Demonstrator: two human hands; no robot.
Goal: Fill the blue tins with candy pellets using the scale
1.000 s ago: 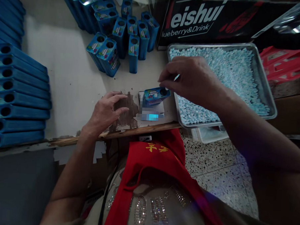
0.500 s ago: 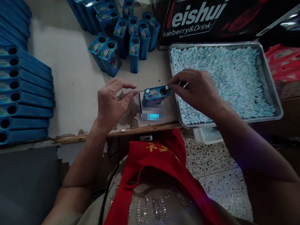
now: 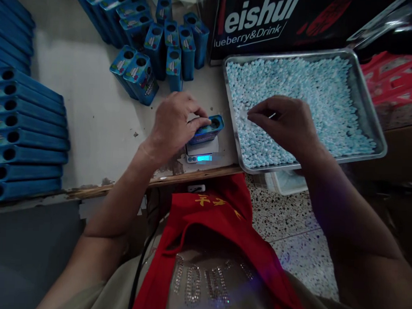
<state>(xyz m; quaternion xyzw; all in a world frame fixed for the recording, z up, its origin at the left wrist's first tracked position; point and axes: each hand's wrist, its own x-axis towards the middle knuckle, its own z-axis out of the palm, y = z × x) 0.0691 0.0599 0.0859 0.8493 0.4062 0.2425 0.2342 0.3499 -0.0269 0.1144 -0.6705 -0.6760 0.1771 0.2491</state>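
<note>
A blue container with a round hole in its top stands on a small digital scale with a lit display. My left hand reaches over it, thumb and index finger pinched together at the top beside the hole. Whatever lies between those fingertips is hidden. My right hand hovers above the left part of a metal tray filled with small pale blue and white candies. Its thumb and fingers are closed in a pinch; I cannot make out anything between the tips.
Several upright blue containers stand at the back of the table. More lie stacked along the left. A black printed carton is behind the tray, and a red plastic crate is to its right. The wooden table edge runs nearest me.
My left hand has moved right onto the container's top and its fingers have closed. My right hand has left the hole and drawn back over the tray. The view has shifted slightly.
</note>
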